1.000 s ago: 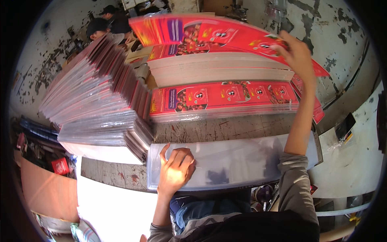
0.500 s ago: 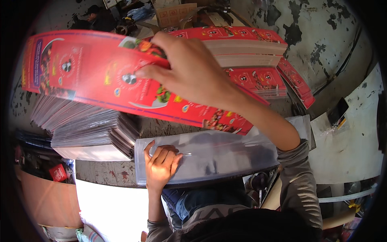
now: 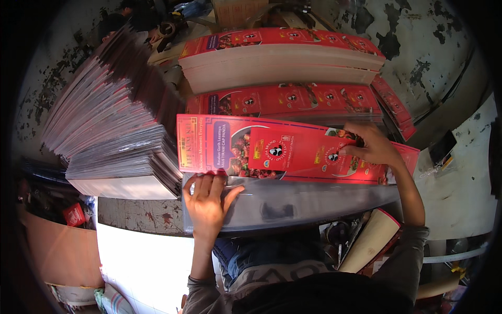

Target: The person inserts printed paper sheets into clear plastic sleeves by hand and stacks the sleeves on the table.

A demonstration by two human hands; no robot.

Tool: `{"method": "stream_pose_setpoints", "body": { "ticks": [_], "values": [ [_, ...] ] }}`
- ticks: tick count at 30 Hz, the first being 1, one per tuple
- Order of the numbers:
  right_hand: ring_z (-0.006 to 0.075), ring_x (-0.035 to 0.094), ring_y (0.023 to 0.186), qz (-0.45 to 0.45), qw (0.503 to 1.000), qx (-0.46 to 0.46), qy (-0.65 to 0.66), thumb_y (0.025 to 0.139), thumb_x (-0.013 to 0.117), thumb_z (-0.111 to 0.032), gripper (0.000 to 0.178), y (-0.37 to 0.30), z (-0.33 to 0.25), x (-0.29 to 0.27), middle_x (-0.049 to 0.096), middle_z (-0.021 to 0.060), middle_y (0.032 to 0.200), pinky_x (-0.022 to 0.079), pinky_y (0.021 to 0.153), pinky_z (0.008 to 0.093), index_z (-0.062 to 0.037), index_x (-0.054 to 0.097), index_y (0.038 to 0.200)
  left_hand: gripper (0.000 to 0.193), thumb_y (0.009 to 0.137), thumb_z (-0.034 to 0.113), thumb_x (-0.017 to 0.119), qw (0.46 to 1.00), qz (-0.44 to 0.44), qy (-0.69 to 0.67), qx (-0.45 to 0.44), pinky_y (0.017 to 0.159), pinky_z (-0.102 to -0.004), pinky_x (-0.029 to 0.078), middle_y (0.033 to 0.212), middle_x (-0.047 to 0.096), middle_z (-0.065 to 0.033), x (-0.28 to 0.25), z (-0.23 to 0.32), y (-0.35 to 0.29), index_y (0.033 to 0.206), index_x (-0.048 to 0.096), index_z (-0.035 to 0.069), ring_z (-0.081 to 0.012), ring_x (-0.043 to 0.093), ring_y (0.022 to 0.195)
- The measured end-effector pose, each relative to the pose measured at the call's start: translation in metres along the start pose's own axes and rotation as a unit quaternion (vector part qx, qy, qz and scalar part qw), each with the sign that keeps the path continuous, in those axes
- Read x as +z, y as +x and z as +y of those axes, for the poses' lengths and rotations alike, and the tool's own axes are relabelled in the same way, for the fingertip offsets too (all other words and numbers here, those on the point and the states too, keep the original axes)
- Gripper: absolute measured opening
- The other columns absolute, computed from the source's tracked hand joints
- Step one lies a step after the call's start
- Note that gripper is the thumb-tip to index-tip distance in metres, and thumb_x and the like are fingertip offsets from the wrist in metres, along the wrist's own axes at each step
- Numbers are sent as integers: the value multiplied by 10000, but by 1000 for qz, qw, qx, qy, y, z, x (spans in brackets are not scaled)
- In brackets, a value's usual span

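My right hand (image 3: 374,145) pinches a long red printed card strip (image 3: 300,152) with food pictures near its right part. The strip lies slanted in front of me, over the far part of a clear plastic sleeve (image 3: 314,201). My left hand (image 3: 206,201) rests on the left end of the sleeve, its thumb spread away from the fingers. Its fingertips reach the lower edge of the strip; whether they press on card or plastic I cannot tell. Beyond the strip, a stack of like red strips (image 3: 282,60) stands high, with a lower pile (image 3: 293,102) before it.
At the left a tall fanned stack of plastic-covered strips (image 3: 110,125) leans over the worn table (image 3: 138,212). More red strips (image 3: 395,104) lie at the right end of the piles. A rolled sheet (image 3: 371,240) stands below the table edge at right.
My right hand has brought the red strip down and to the right, from above the left stack to over the sleeve. My left hand has stayed near the sleeve's left end, its fingers straighter.
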State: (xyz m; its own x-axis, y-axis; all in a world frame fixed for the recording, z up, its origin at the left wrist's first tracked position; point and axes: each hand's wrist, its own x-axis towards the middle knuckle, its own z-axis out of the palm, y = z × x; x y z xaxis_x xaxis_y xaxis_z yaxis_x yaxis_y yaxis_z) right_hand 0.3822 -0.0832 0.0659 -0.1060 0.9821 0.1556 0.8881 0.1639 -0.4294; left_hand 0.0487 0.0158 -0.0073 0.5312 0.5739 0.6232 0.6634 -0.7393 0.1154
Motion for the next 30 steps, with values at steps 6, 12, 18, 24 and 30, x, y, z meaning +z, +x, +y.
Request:
{"method": "stream_pose_setpoints", "body": {
  "ticks": [6, 12, 18, 24, 30],
  "values": [
    [224, 436, 587, -14, 996, 87, 5, 679, 724, -220, 338, -23, 10, 0, 461, 107, 664, 381, 556, 309, -4, 533, 855, 356, 708, 325, 680, 997, -26, 68, -23, 803, -422, 401, 921, 538, -94, -23, -34, 3, 828, 541, 19, -239, 532, 874],
    [238, 505, 522, 50, 998, 39, 13, 654, 744, -229, 354, -11, -9, 5, 509, 124, 626, 402, 499, 310, -25, 561, 877, 338, 896, 126, 498, 778, -107, -538, -305, 508, -266, 492, 660, 596, -124, -22, -52, -7, 1147, 301, 12, -202, 621, 571],
    [266, 485, 488, 132, 986, -53, -84, 626, 774, -303, 367, -6, -7, 18, 501, 105, 576, 394, 473, 319, -38, 558, 759, 330, 917, 194, 468, 764, -71, -549, -333, 520, -225, 482, 704, 622, -127, -12, -55, -14, 1152, 302, 32, -183, 640, 626],
    [266, 445, 450, 154, 973, -95, -140, 589, 789, -361, 466, 0, 4, 21, 451, 89, 520, 367, 443, 325, -48, 444, 614, 246, 917, 197, 472, 748, -75, -559, -349, 535, -208, 482, 732, 628, -126, -8, -58, -18, 1045, 328, 45, -185, 650, 663],
    [250, 429, 423, 165, 971, -117, -130, 569, 792, -357, 448, -1, 7, 21, 440, 79, 505, 336, 414, 310, -46, 471, 602, 206, 916, 175, 468, 748, -72, -556, -355, 526, -197, 484, 736, 630, -130, -6, -61, -20, 1005, 330, 51, -189, 654, 672]
  ]
}}
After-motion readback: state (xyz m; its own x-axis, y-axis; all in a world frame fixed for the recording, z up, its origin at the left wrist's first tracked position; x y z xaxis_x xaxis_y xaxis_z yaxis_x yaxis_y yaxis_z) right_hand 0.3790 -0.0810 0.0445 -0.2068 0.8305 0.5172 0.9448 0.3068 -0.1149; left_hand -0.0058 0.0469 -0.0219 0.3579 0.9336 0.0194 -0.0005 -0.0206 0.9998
